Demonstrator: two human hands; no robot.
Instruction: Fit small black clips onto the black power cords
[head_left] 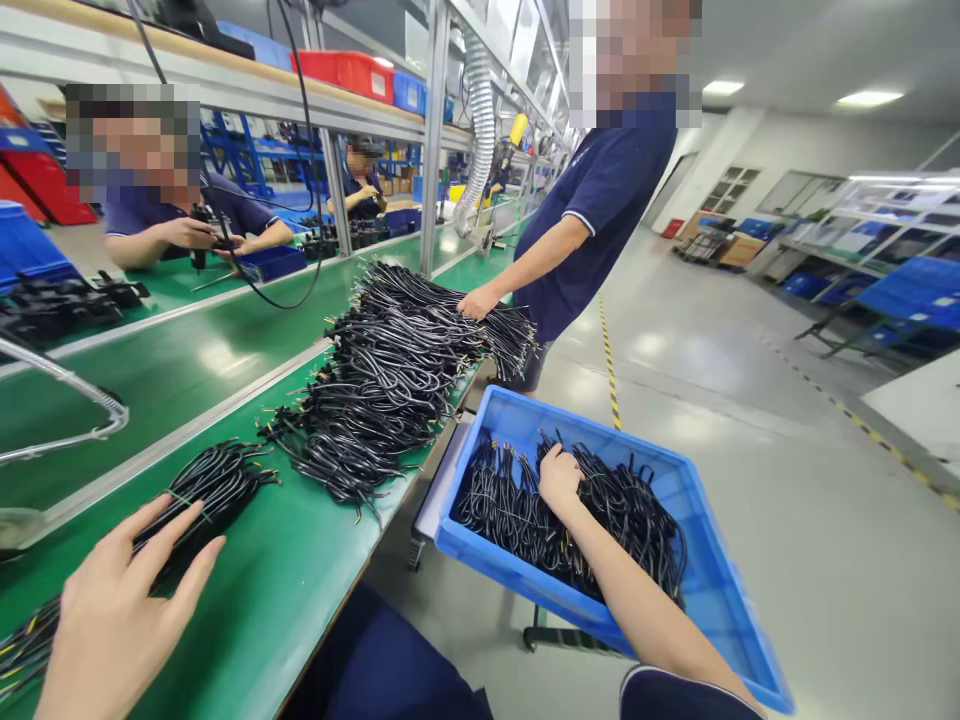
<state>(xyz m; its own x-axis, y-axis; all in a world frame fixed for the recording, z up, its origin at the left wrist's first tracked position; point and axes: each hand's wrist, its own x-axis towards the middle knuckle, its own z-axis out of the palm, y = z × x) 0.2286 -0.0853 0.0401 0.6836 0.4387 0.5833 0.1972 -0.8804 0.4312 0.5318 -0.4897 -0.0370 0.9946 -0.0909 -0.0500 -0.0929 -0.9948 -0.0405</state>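
The left hand (124, 600) is spread wide, its fingers over a tied cable bundle (225, 480) near the left end of the desk (277, 570); whether it grips is unclear. The right hand (561, 478) reaches into a blue bin (712, 570), its fingers curled on the black cables (502, 500) there; their hold cannot be told. The bin sits just beside the desk's right edge, its near right end bare inside.

Farther up the desk, a large cable pile (390, 370) spreads nearly to that edge, and a standing person's hand (480, 300) is on its far end. A metal rail (172, 440) bounds the working strip on the left. Green surface lies open between bundle, pile and right edge. Open floor (750, 400) stretches right of the bin.
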